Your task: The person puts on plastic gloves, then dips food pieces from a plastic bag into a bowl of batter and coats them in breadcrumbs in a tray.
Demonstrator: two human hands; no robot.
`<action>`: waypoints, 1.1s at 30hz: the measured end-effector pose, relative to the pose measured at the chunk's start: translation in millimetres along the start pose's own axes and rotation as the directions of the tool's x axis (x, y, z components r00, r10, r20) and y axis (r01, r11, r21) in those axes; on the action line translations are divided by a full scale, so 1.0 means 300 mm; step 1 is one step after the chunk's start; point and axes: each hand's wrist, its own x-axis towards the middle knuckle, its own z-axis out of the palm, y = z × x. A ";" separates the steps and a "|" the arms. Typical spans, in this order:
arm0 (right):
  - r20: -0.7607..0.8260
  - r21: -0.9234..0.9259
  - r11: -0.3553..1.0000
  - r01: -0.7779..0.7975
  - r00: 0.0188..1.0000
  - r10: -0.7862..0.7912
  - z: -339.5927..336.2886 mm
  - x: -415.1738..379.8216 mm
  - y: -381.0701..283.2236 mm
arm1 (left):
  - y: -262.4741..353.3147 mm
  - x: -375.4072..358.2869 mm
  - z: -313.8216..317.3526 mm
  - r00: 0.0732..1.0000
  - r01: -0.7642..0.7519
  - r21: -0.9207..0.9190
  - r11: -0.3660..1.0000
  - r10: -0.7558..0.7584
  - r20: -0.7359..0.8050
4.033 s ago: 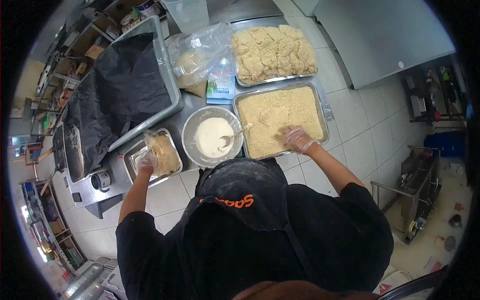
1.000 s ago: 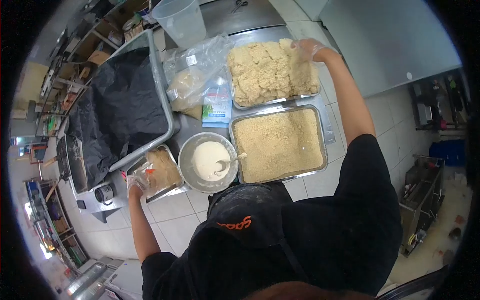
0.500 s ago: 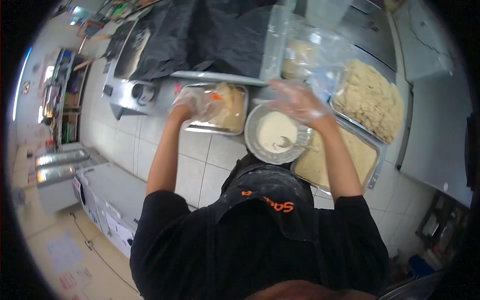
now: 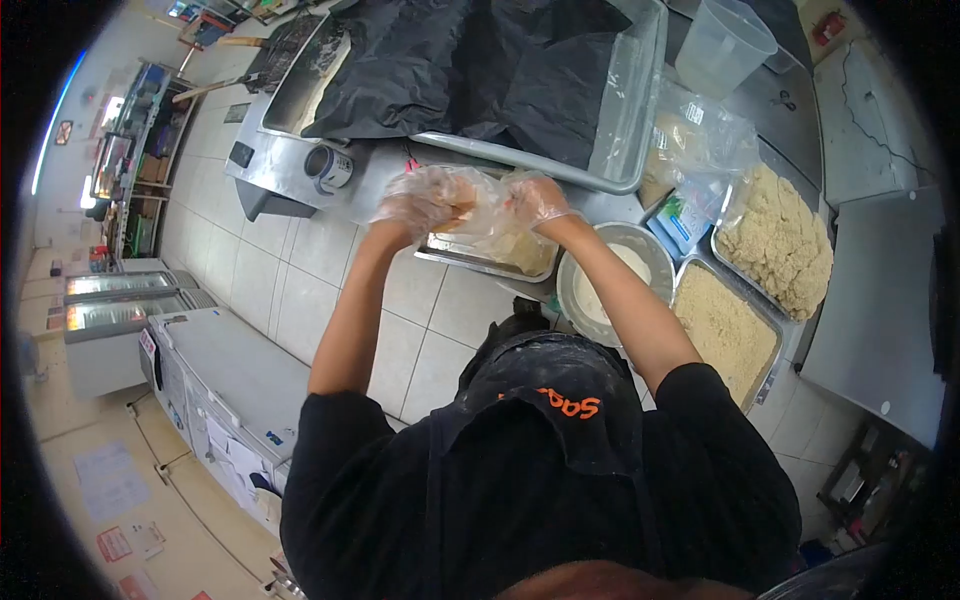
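Note:
Both my hands wear clear plastic gloves and are over a shallow metal tray (image 4: pixel 487 269) holding pale pieces of food. My left hand (image 4: pixel 410 208) is closed at the tray's left end, gripping a clear plastic bag (image 4: pixel 482 215) with something orange-brown showing through it. On the other side, my right hand (image 4: pixel 540 198) pinches the bag's right edge. Crumpled plastic spans the gap between the hands and hides part of the food. Just right of the tray is a bowl (image 4: pixel 572 292) of white mixture, partly covered by my right forearm.
A tray of crumbs (image 4: pixel 725 325) and a lumpy pale mass (image 4: pixel 778 232) lie to the right. Behind stands a large metal tray (image 4: pixel 630 120) under black plastic sheeting (image 4: pixel 470 75). There is a can (image 4: pixel 328 170) at left and a clear pitcher (image 4: pixel 722 50) at back right.
My right hand has moved left from above the bowl to the plastic bag over the tray. My left hand stays at the tray, and the plastic now stretches between both hands.

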 end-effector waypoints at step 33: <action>-0.138 -0.302 0.739 -0.603 0.794 0.592 -0.134 -1.017 0.257 | 0.562 0.105 0.527 0.994 0.075 -0.997 0.033 0.073 0.077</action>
